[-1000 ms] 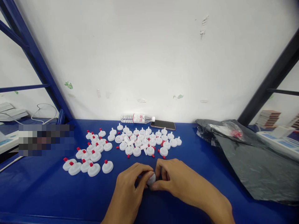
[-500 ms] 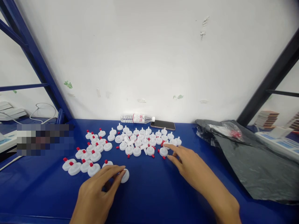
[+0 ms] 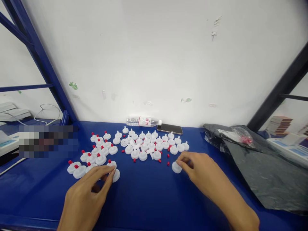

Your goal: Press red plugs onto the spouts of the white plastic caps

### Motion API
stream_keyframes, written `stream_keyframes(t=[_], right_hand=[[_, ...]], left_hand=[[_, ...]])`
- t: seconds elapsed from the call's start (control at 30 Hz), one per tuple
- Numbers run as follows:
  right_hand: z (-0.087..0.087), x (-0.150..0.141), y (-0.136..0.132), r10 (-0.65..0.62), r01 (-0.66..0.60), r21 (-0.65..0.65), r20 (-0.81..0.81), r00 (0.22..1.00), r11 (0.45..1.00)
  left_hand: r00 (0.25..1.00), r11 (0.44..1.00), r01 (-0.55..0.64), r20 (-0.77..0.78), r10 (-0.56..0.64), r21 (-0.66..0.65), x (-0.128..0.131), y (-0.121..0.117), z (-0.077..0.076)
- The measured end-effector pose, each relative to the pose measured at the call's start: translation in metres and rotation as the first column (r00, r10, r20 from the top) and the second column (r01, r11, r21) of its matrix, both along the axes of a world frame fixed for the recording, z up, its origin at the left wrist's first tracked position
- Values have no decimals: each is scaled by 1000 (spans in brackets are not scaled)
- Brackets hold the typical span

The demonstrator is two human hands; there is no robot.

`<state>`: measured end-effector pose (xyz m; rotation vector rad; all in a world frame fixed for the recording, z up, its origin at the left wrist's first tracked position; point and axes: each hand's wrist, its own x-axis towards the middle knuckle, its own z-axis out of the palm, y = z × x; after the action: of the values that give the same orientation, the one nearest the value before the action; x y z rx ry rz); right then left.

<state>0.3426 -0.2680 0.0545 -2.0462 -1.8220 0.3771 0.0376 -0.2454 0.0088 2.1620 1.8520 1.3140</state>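
Observation:
My left hand pinches the top of a white nozzle cap at the lower left, its tip hidden behind my fingers. Beside it stands a white nozzle cap with a red tip. On the right, my right hand grips another white nozzle cap by its spout, fingertips closed together. Loose red tip caps lie just left of that piece. A pile of white nozzle caps, with bare spouts, fills the middle of the table. Several red-tipped caps are grouped at the left.
A water bottle lies on its side by the wall, next to a phone. Crumpled dark plastic bags cover the right of the blue table. Blue rack posts rise at both sides.
My right hand has taken hold of a white nozzle cap and drawn it toward me, away from the pile. My left hand has shifted left with its cap, nearer the red-tipped group.

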Motion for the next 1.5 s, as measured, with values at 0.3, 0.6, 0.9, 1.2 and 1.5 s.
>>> stream_keyframes(t=[0.3, 0.6, 0.9, 1.2, 1.5], right_hand=[[0, -16, 2, 106, -97, 96, -95, 990, 991], [-14, -12, 13, 130, -129, -33, 35, 991, 991], [-18, -8, 9, 182, -175, 85, -89, 979, 981], [9, -15, -3, 329, -286, 177, -303, 895, 942], [1, -27, -4, 329, -316, 107, -144, 933, 943]], left_hand=[[994, 990, -101, 27, 104, -100, 2, 3, -5], [998, 995, -67, -5, 67, -72, 0, -1, -10], [992, 981, 129, -5, -130, 143, 28, -23, -5], [903, 817, 382, -12, -429, -432, 110, -20, -6], [898, 774, 418, 87, -431, -477, 109, -15, -2]])
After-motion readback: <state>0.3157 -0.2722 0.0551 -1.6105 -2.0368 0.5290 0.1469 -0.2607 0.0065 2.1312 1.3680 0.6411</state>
